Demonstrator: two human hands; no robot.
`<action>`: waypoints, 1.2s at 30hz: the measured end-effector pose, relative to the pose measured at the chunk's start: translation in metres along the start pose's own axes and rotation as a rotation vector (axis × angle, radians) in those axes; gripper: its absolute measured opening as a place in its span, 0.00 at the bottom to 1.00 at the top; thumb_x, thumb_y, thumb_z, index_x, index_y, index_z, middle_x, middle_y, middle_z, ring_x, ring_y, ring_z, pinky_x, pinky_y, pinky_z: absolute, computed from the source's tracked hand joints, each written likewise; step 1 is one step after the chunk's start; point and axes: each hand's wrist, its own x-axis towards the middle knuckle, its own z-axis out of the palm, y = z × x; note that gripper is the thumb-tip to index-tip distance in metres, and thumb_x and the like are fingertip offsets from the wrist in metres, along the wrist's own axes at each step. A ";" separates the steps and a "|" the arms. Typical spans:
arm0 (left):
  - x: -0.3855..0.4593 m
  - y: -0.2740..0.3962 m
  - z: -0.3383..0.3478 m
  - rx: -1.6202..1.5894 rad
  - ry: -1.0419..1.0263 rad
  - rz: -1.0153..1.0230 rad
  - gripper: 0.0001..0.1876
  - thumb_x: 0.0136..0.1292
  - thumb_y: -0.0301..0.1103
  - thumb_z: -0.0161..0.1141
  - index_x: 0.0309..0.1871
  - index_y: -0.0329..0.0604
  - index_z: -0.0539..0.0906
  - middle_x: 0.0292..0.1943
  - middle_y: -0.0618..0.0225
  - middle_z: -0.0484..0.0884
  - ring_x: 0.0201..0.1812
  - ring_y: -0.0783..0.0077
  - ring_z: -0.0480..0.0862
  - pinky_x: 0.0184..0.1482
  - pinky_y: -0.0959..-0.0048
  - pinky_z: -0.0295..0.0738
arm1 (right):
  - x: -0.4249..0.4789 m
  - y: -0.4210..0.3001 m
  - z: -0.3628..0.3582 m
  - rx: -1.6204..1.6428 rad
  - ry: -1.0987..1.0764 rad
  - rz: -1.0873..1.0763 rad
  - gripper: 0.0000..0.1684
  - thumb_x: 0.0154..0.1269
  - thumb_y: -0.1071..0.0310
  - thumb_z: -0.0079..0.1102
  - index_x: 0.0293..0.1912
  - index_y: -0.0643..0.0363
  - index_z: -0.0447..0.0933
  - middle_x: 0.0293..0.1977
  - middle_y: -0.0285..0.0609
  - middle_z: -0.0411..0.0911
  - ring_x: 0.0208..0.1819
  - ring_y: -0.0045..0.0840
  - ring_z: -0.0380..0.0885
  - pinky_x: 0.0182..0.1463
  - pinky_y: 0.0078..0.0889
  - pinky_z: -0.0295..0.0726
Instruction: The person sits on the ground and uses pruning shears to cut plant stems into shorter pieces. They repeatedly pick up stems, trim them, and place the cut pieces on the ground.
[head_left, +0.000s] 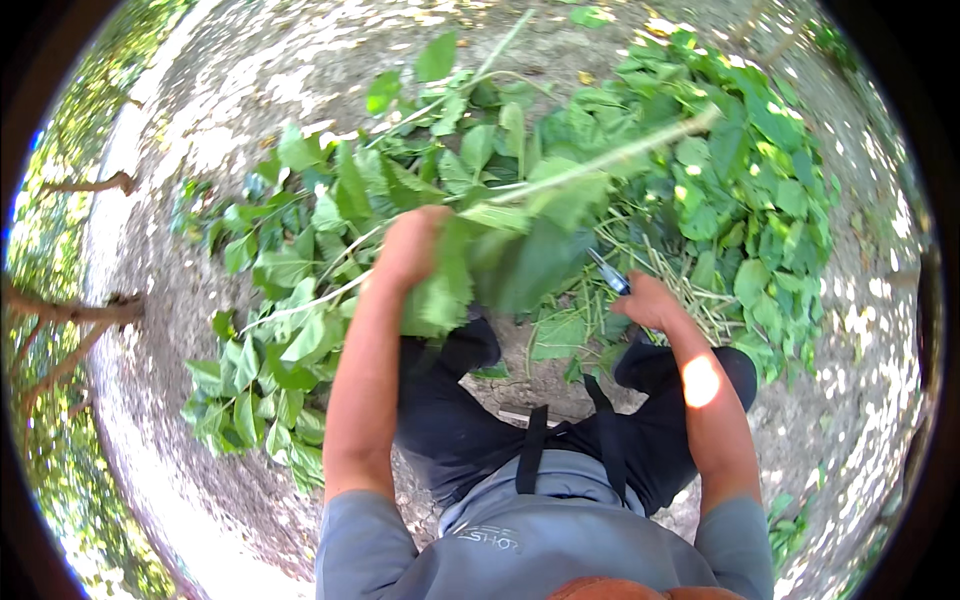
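Observation:
My left hand (420, 244) is closed around a leafy green branch (600, 161); its pale stem points up to the right, and its broad leaves blur below. In my right hand (651, 301) are pruning shears (609, 271), their blades pointing up to the left, apart from the branch; whether the blades are parted I cannot tell. Leafy cuttings (300, 255) lie on the ground around my left hand. Beyond and right of my right hand curves a heap of green leaves (765, 187). Cut pale stems (686, 289) lie beside that hand.
My dark-trousered knees (457, 405) are bent on either side of a patch of bare soil. Tree branches (75, 309) reach in from the left edge, before more foliage. A small leafy clump (787, 529) is at the lower right. Sunlight dapples the ground.

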 end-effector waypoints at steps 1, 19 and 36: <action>0.007 0.033 -0.001 0.178 -0.107 -0.036 0.17 0.64 0.46 0.58 0.36 0.40 0.82 0.35 0.50 0.83 0.39 0.46 0.82 0.42 0.56 0.76 | 0.001 0.003 0.003 -0.010 0.005 0.005 0.31 0.49 0.53 0.67 0.46 0.68 0.75 0.41 0.63 0.80 0.46 0.52 0.80 0.51 0.45 0.77; 0.013 0.030 -0.010 0.232 0.050 -0.156 0.20 0.65 0.52 0.57 0.38 0.42 0.82 0.36 0.55 0.82 0.41 0.49 0.82 0.42 0.55 0.76 | 0.032 -0.002 0.055 0.192 0.056 -0.001 0.47 0.45 0.60 0.71 0.62 0.74 0.64 0.49 0.66 0.77 0.53 0.50 0.78 0.58 0.40 0.74; 0.008 0.026 -0.010 0.250 0.074 -0.092 0.21 0.65 0.52 0.58 0.34 0.39 0.80 0.33 0.53 0.82 0.38 0.47 0.82 0.40 0.53 0.76 | 0.040 -0.007 0.063 0.529 0.069 0.033 0.46 0.45 0.62 0.69 0.62 0.77 0.66 0.54 0.65 0.74 0.56 0.45 0.75 0.61 0.37 0.71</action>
